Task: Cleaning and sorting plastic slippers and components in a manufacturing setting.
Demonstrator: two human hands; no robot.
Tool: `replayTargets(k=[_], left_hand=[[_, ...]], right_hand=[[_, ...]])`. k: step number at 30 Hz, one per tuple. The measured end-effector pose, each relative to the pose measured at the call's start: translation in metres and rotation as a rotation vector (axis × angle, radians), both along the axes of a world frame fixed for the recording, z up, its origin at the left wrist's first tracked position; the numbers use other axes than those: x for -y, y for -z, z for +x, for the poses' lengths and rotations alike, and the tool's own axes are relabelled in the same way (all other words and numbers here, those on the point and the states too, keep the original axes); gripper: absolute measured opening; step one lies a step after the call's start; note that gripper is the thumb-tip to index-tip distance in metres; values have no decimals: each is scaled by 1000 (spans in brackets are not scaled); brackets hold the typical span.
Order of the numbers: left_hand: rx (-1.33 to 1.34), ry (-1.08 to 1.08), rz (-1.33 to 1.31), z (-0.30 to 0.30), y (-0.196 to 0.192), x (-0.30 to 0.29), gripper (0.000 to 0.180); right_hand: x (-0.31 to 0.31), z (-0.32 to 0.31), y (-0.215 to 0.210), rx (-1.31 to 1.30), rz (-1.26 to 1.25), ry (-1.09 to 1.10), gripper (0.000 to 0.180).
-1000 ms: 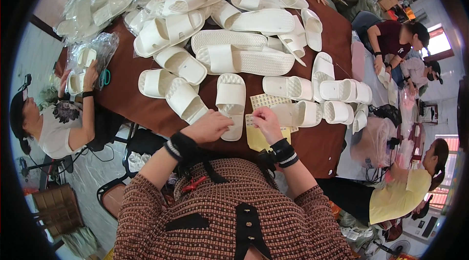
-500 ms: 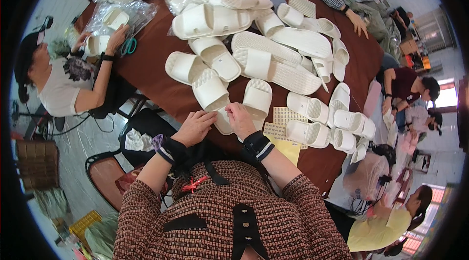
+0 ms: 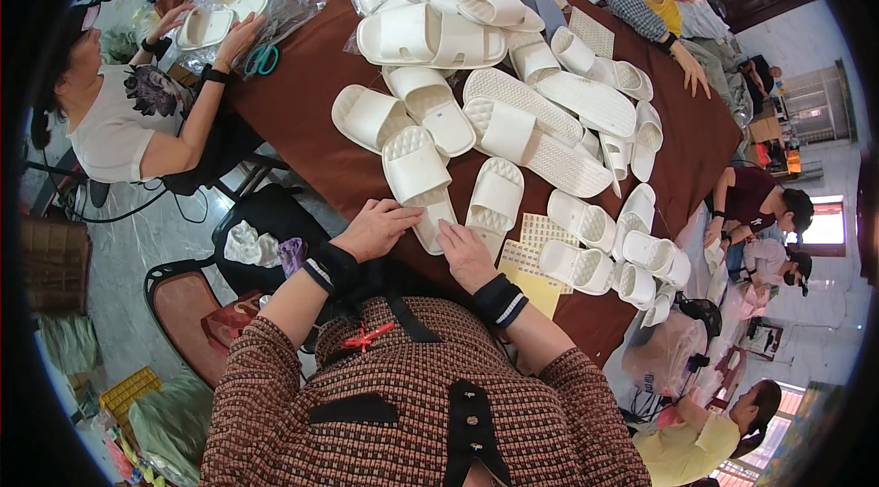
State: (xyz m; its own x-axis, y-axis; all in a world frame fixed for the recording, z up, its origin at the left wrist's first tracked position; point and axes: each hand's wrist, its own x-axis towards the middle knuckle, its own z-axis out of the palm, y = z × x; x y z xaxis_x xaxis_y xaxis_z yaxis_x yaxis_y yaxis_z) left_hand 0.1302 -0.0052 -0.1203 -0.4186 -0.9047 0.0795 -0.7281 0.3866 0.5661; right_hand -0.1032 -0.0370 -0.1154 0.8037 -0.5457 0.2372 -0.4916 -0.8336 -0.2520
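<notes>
A white slipper [image 3: 411,157] with a quilted strap lies in front of me, its heel end toward my body. My left hand [image 3: 378,229] rests at the heel's left edge, fingers stretched out and fingertips touching it. From the right, my right hand [image 3: 467,255] has its extended fingertips on the heel of the insole. Whether anything small lies under those fingertips is hidden. Just right of this slipper sits another white slipper [image 3: 494,199], apart from my hands. A yellow sheet of small labels [image 3: 526,258] lies beside it, partly under other slippers.
Several white slippers [image 3: 540,162] are heaped on the brown cloth-covered table [image 3: 302,112]. At the left, a person handles slippers over clear plastic near teal-handled scissors [image 3: 262,59]. Another person's hand [image 3: 689,70] rests at the far right edge. A chair [image 3: 188,318] stands left of me.
My right hand has gone from a pinch over the slipper's heel to fingers extended on it. My left hand stays at its edge. The whole view has shifted slightly.
</notes>
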Motion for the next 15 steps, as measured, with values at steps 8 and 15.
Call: replayTargets(k=[8,15], left_hand=[[-23,4,-19,1,3,1,42],[-34,-11,-14,-1,4,2,39]], right_hand=[[1,5,-8,5,247,57,26],[-4,11,-8,-238,23,-1,27]])
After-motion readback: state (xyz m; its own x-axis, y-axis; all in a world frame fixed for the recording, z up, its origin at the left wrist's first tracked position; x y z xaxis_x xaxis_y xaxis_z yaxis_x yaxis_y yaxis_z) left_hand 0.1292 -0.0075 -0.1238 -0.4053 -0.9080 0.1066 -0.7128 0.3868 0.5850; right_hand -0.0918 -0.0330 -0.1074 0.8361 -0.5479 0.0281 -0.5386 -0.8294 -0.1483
